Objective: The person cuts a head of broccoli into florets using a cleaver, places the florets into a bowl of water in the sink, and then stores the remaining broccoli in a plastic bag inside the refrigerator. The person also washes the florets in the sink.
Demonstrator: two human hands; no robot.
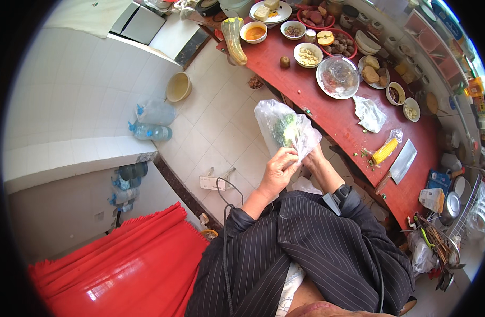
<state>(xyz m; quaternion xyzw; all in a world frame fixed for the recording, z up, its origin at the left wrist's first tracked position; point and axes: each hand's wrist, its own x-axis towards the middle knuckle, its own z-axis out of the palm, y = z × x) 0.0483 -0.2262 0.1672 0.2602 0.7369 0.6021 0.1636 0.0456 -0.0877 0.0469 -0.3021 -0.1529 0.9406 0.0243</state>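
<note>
Held item: thin clear plastic bag (276, 119) with leafy green vegetables (284, 129) inside, raised in front of the person's chest, above the white tiled floor (216, 127) and just beside the edge of the long red counter (337, 119). Left hand (278, 170): curled, fingers pressed together at the bag's lower mouth, pinching the plastic. Right hand (313, 156): mostly hidden behind the bag; it touches the bag's lower right side, but whether its fingers are closed on the film cannot be told. Both forearms wear dark pinstriped sleeves; a black wrist device (342, 193) sits on the right one. On the counter, near the hands: a yellow corn cob (385, 151) in clear wrap, a broad steel cleaver (402, 161), a crumpled white plastic bag (370, 113). Further along: an upturned clear glass bowl (337, 76) on a plate, a white bowl of pale chopped pieces (308, 55), a white bowl of orange sauce (253, 32), a striped green-and-yellow gourd (234, 39). By the white tiled wall: large clear water bottles (153, 121) and a cream plastic bucket (178, 86). Lower left: glossy red pleated sheet (126, 264).
</note>
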